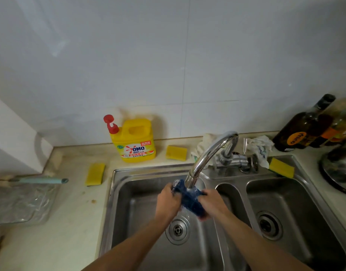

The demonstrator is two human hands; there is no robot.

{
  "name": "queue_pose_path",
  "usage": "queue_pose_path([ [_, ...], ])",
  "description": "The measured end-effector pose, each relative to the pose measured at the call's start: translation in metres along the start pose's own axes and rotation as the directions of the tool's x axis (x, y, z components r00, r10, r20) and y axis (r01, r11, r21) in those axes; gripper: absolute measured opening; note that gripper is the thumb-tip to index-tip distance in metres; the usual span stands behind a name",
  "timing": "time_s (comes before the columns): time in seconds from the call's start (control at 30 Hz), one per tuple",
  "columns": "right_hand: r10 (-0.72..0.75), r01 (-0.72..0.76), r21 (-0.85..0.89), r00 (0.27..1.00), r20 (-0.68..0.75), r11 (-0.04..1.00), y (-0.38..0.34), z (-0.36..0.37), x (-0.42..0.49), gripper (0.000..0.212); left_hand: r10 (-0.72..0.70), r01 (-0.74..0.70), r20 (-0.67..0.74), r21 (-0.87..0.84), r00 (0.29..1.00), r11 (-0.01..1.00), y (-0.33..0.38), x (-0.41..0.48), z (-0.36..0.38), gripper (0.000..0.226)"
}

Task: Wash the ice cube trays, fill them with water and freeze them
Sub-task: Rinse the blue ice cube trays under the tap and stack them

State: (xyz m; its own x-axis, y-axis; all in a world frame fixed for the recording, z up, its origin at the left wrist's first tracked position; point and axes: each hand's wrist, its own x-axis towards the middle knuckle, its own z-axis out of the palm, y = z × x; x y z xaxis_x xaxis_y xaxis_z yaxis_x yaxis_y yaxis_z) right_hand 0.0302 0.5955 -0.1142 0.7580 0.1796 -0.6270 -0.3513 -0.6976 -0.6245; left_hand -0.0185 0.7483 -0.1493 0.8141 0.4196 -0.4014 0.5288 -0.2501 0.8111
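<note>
A dark blue ice cube tray (190, 200) is held under the chrome tap (209, 155) over the left basin of the steel double sink (117, 192). Water runs onto the tray and splashes off it. My left hand (168, 200) grips the tray's left end. My right hand (212, 202) grips its right end, fingers wrapped underneath. The tray is tilted and partly hidden by both hands. The left drain (177, 229) lies just below it.
A yellow OMO detergent bottle (136, 141) stands against the wall. Three yellow sponges lie around: on the counter (95, 174), behind the sink (176, 152), on the sink's right rim (281, 167). A clear glass dish (21, 202) sits left; dark bottles (305, 130) stand right.
</note>
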Motion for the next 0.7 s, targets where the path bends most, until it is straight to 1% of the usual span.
queue_pose_path([
  [0.07,-0.004,0.004,0.033,1.0,-0.01,0.999,0.001,0.003,0.001,0.013,-0.037,0.036,-0.012,-0.091,0.999,0.995,0.001,0.001,0.0,0.007],
  [0.13,-0.037,0.037,0.009,0.999,-0.032,0.999,-0.003,0.008,0.003,0.019,-0.121,0.115,-0.013,-0.219,0.993,0.969,0.001,0.002,-0.005,0.007],
  [0.23,-0.111,0.111,-0.039,0.994,0.008,0.993,-0.012,0.019,0.003,0.022,-0.269,0.251,0.014,-0.409,0.963,0.877,-0.002,0.005,-0.012,0.01],
  [0.3,-0.123,0.123,-0.048,0.992,-0.005,0.991,-0.016,0.022,0.004,0.018,-0.268,0.255,0.032,-0.428,0.963,0.867,-0.003,0.006,-0.012,0.015],
  [0.43,-0.098,0.102,0.045,0.991,-0.089,0.994,-0.014,0.016,0.007,0.012,-0.195,0.243,0.152,-0.427,0.969,0.871,-0.007,0.001,-0.007,0.024],
  [0.5,-0.164,0.165,-0.002,0.982,-0.097,0.986,-0.013,0.015,0.008,0.01,-0.197,0.254,0.171,-0.447,0.966,0.858,-0.01,0.0,-0.003,0.028],
  [0.53,-0.193,0.192,-0.021,0.978,-0.079,0.981,-0.014,0.017,0.007,0.008,-0.205,0.262,0.17,-0.477,0.964,0.839,-0.01,0.0,-0.002,0.027],
  [0.57,-0.207,0.206,-0.025,0.977,-0.054,0.978,-0.016,0.019,0.006,0.006,-0.207,0.257,0.156,-0.494,0.966,0.831,-0.01,0.002,0.0,0.024],
  [0.63,-0.204,0.204,0.001,0.979,-0.008,0.979,-0.017,0.024,0.004,0.004,-0.2,0.209,0.069,-0.47,0.977,0.857,-0.009,0.006,0.0,0.021],
  [0.7,-0.164,0.161,0.074,0.986,0.027,0.984,-0.016,0.026,0.003,0.009,-0.176,0.158,-0.001,-0.439,0.984,0.885,-0.007,0.01,-0.003,0.018],
])
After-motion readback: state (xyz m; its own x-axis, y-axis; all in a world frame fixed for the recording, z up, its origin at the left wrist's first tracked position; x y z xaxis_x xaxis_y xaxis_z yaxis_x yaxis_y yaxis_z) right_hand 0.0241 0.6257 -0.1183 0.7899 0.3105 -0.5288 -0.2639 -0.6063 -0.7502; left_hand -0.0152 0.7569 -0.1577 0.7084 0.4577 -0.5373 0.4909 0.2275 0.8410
